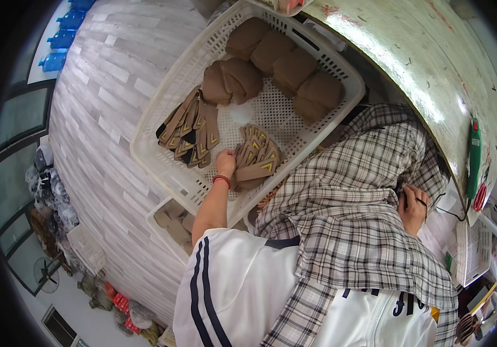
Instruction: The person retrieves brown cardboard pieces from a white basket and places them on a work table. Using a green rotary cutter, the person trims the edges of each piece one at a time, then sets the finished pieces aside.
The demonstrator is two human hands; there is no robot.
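My left hand (226,163) reaches into a white plastic basket (164,110) and closes on the edge of a fanned bundle of brown straps (256,155) with yellow chevron marks. To its left in the basket lies a second fanned pile of similar brown straps (190,130), some with black parts. Several folded brown fabric bundles (283,58) line the far and right side. My right hand (412,209), with a black ring, rests on the plaid cloth (364,231) over my lap. Its fingers are loosely bent and slightly apart, and nothing shows in them.
A worn, shiny table (433,75) curves along the right, with a green-handled tool (474,156) near its edge. Under the basket's near corner is another container (164,222) with brown pieces. Pale plank flooring (109,115) stretches left; blue water bottles (63,39) stand far left.
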